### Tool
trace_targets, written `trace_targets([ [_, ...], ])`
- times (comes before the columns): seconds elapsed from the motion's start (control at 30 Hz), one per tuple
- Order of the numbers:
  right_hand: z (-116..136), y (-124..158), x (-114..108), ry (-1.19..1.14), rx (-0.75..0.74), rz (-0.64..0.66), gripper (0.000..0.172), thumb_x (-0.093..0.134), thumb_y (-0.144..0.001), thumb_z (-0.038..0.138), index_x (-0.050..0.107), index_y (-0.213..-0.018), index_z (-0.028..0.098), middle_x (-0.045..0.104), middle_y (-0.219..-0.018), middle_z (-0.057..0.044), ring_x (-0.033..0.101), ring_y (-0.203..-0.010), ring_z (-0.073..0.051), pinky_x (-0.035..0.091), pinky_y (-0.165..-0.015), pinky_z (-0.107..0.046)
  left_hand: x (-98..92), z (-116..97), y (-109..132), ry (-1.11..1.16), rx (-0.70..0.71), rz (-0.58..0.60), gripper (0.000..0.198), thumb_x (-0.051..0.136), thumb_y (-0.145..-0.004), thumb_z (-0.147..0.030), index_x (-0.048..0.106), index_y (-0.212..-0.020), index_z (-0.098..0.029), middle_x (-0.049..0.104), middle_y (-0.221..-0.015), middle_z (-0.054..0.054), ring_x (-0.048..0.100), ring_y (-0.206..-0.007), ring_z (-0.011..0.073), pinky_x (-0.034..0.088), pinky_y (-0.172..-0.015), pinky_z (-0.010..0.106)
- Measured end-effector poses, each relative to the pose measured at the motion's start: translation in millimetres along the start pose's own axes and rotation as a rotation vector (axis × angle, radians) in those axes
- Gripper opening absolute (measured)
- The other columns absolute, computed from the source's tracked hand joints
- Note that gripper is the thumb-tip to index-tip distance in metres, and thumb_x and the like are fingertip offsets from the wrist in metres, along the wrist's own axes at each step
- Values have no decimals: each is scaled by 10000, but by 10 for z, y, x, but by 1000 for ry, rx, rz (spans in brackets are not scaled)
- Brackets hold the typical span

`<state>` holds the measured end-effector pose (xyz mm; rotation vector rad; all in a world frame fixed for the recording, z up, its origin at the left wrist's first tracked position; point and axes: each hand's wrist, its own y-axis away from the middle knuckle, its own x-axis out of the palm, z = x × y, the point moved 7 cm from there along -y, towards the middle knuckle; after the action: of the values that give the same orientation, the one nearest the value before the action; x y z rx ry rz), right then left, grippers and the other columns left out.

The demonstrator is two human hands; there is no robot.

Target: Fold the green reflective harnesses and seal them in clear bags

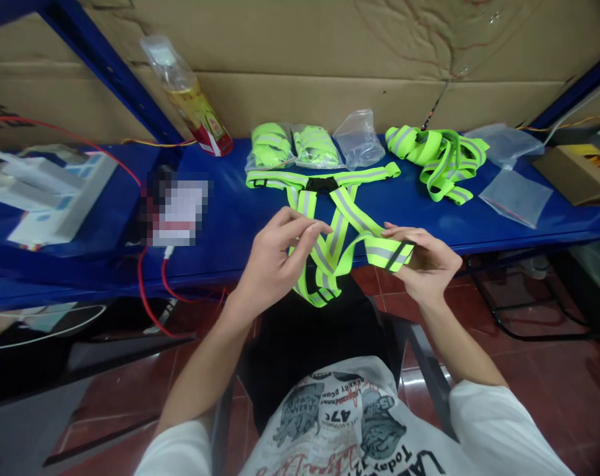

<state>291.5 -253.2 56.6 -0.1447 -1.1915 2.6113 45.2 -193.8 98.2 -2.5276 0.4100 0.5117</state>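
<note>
Neon yellow-green strap harness (355, 213), grey stripe down each band, lies on the blue worktop (230, 215) around the middle of its front half. Upper band runs roughly parallel to the back edge, black center piece (321, 186) in it; lower loop hangs past the front edge, above the wearer's dark-clothed lap.

Right hand (428, 261): I see it grasping one strap end of the harness, thumb and fingers closed on it, black slider (397, 259) showing beside the fingers, at the front edge.

Left hand (287, 248): over the harness's left-hand straps, thumb and index close together. I cannot tell from my view whether it pinches a strap or is free.

Along the back edge, left to right, I log: a tilted bottle (200, 112), two bagged strap bundles (271, 147), a clear bag (360, 140), then a loose strap heap (438, 158).

Toward the right end: clear pouch (516, 198), and an open cardboard box (572, 175) near the corner. Left end: white power strip (64, 201); between it and the harness, a pixelated item with a red cable (141, 277) drooping over the front edge.
</note>
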Motion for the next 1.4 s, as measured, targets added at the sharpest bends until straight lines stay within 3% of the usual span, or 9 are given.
trace_targets([
  [0.07, 40, -3, 67, -9, -17, 36, 427, 957, -817, 397, 755, -1193, 417, 836, -981, -19, 841, -973, -332, 668, -1020, -651, 109, 26, 16, 119, -47, 49, 333, 737, -1035, -477, 786, -1262, -238, 731, -1115, 83, 706, -996, 191, 610, -850, 313],
  [0.2, 30, -1, 147, 14, 33, 50, 470, 910, -869, 471, 630, -1242, 414, 811, -950, -7, 843, -963, -327, 662, -1023, -638, 461, 86, 107, 232, -95, 183, 771, 951, -823, -499, 645, -1479, -233, 788, -1240, 100, 759, -1103, 233, 632, -1004, 373],
  [0.33, -62, -4, -3, 95, 61, -84, 510, 877, -873, 540, 596, -1279, 410, 785, -1045, -44, 819, -1017, -329, 676, -950, -563, 712, 178, 156, 186, -124, 324, 402, 751, -1001, -435, 732, -1326, -198, 804, -1025, 64, 729, -875, 186, 592, -759, 300],
  [0.4, -148, -4, -164, 96, 88, -155, 492, 862, -860, 570, 655, -1274, 404, 765, -1073, -60, 797, -984, -317, 678, -863, -509, 714, 228, 136, 186, -152, 376, 278, 627, -1074, -414, 776, -1132, -187, 759, -916, 43, 650, -768, 151, 488, -627, 255],
  [0.53, -373, 10, -514, 48, 204, -194, 540, 860, -735, 697, 756, -1160, 380, 670, -882, -25, 721, -754, -271, 648, -689, -443, 549, 279, 46, 268, -148, 410, 410, 621, -1076, -505, 705, -860, -167, 589, -736, -4, 493, -661, 108, 382, -573, 241],
  [0.83, -612, 79, -841, 117, 301, -89, 530, 785, -728, 695, 740, -1125, 346, 688, -873, -27, 561, -520, -198, 453, -464, -356, 433, 533, -41, 453, -322, 394, 572, 704, -1020, -597, 581, -653, -175, 500, -531, -31, 456, -483, 82, 362, -500, 240],
  [1.1, -247, -6, -778, -96, 243, 268, 545, 867, -717, 504, 746, -1237, 392, 661, -697, 15, 678, -651, -274, 637, -915, -580, 390, 486, -97, 387, -154, 371, 376, 725, -1018, -564, 813, -1124, -214, 792, -1027, 75, 729, -908, 175, 595, -803, 280],
  [1.27, -154, 84, -846, 177, 314, 356, 544, 982, -623, 518, 856, -1121, 339, 743, -806, -46, 728, -789, -322, 597, -1048, -632, 347, 583, -152, 117, 8, 238, 296, 663, -1073, -473, 794, -1180, -231, 766, -1247, 108, 713, -1220, 232, 543, -1121, 385],
  [1.4, 28, 78, -860, 428, 157, 315, 374, 1066, -595, 416, 820, -871, 355, 694, -744, -18, 688, -762, -310, 578, -1070, -662, 421, 620, -179, -140, 69, 272, 352, 590, -1111, -398, 701, -1392, -215, 711, -1371, 131, 655, -1335, 262, 503, -1174, 451],
])
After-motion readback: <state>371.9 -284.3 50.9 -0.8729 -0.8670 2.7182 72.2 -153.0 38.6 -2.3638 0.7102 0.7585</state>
